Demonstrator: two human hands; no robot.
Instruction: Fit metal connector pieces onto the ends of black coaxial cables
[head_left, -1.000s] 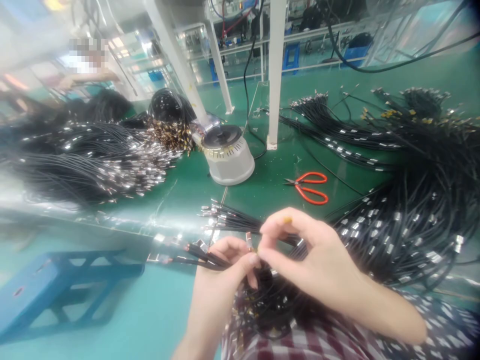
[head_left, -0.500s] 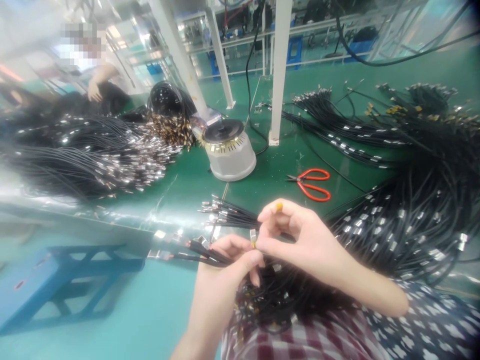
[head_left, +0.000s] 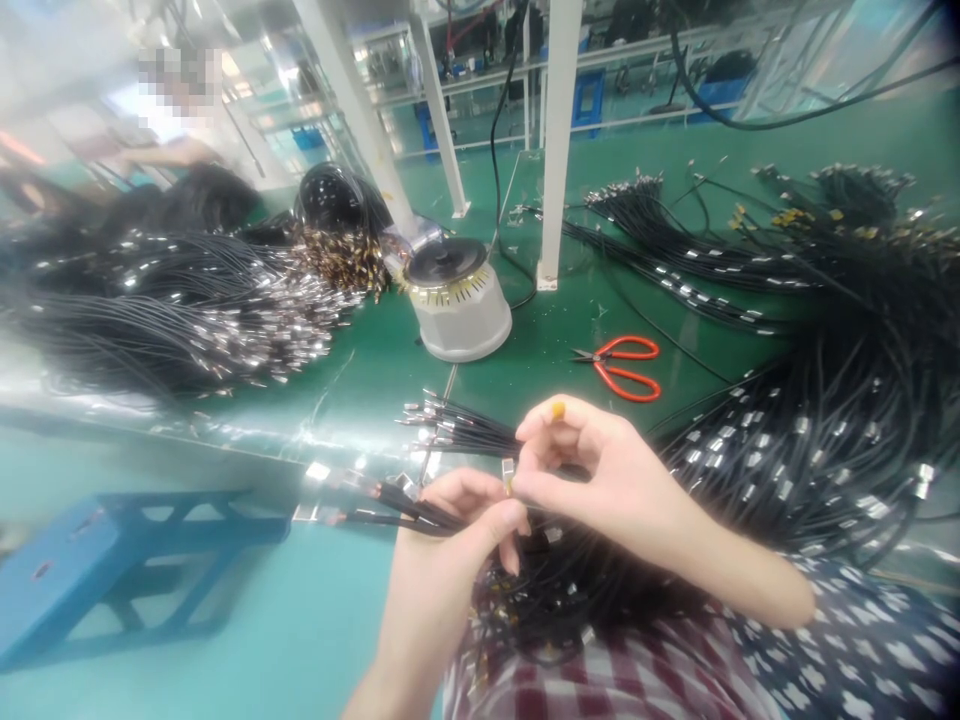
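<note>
My left hand is closed round a few black cables, whose metal-tipped ends stick out to the left. Close against it, my right hand pinches with thumb and index finger at a small silver connector with a yellowish end. A yellow band sits on one right fingertip. Just behind the hands, a bundle of black cables with silver tips lies on the table. More black cables rest in my lap under both hands.
Red-handled scissors lie behind my right hand. A white round device with a black top stands near white posts. Cable heaps lie left and right. A blue stool stands lower left; a co-worker sits far left.
My hands hold nearly the same pose, the left-hand cables shifting very slightly. The co-worker's arm at the far left has moved up and left, off the dark cable pile.
</note>
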